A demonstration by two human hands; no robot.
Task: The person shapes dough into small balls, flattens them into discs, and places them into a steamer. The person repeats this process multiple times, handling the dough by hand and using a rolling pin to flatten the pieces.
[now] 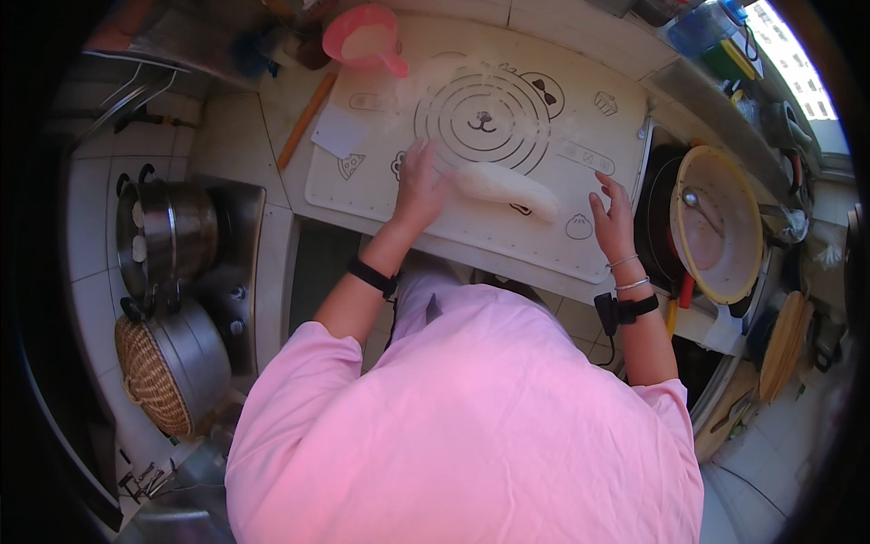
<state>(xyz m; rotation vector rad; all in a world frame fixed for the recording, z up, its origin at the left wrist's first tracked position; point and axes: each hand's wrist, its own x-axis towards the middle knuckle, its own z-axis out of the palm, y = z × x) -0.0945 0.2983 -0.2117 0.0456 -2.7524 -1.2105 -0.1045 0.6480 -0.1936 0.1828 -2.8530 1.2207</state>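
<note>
A thick log of pale dough (504,190) lies slantwise on a white kneading mat (380,194) printed with a bear face, rings and small food pictures. At the log's left end is my left hand (421,187), holding nothing; whether its edge touches the dough I cannot tell. Apart from the dough, beyond its right end, my right hand (615,216) hovers over the mat's right edge with fingers spread. Loose flour dusts the mat's far middle part. Both wrists wear black straps.
A pink scoop of flour (367,42), a wooden rolling pin (307,121) and a white scraper (340,132) sit at the far left. On the right, a yellow-rimmed basin (714,265) holds a spoon (700,207). Left are a steel pot (187,231) and a woven-lidded pot (204,350).
</note>
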